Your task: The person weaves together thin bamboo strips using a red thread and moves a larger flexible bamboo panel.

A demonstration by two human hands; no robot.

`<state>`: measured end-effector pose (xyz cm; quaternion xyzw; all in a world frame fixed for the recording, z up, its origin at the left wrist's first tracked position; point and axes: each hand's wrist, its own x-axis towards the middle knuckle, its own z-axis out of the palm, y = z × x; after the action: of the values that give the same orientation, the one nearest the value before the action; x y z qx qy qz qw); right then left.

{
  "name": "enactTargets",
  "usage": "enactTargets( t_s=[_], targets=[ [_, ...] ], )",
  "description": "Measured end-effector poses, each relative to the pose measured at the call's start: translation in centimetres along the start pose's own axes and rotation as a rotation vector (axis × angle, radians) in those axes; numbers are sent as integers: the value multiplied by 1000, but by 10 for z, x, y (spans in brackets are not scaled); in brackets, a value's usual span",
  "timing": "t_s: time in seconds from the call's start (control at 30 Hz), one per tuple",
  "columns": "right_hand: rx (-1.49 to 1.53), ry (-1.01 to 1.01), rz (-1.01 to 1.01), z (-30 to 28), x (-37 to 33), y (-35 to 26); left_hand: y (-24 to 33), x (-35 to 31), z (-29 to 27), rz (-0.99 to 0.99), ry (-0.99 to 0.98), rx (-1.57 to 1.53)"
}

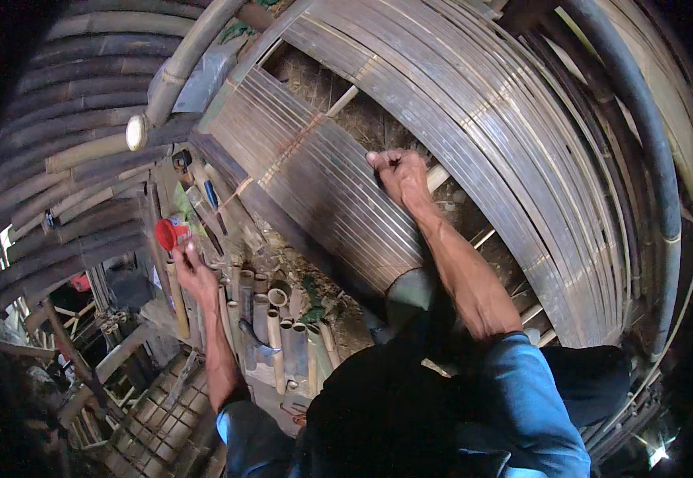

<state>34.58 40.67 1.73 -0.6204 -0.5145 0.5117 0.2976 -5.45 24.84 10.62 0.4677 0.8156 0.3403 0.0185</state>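
My left hand [196, 276] is raised at the left, thumb and fingers closed on a small red round container [169, 234]. Its round face tilts up and its exact kind is not clear. At the centre, my right hand [404, 173] is held over the edge of a slatted bamboo bench [322, 187], fingers curled and the fingertips pinched together. Whatever may be between those fingertips is too small to make out.
A wide bamboo slat panel [474, 103] curves across the right, with a gap between it and the bench. Cut bamboo tubes [278, 298] stand below my left hand, near a curved blade [257, 338]. A blue-handled tool [212, 196] lies beyond. A bamboo pole [177, 70] juts out at the upper left.
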Motion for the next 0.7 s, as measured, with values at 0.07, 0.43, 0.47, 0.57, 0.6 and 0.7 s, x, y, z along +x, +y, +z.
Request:
enactTargets(
  t_s=[0.07,0.43,0.47,0.57,0.6,0.7],
  targets=[
    [-38,-4,-21,3,4,-4,-35,-5,-35,-96,-99,122],
    [-161,-67,56,-4,14,7,80,26,92,407,-258,399],
    [-170,-66,48,-3,17,9,93,27,117,455,-181,293],
    [-163,-87,88,0,15,-1,105,23,162,353,-197,290],
    [-162,-85,83,2,14,-2,99,22,170,346,-211,216],
    [-146,-71,140,4,13,2,111,12,180,213,-281,76]
  ],
)
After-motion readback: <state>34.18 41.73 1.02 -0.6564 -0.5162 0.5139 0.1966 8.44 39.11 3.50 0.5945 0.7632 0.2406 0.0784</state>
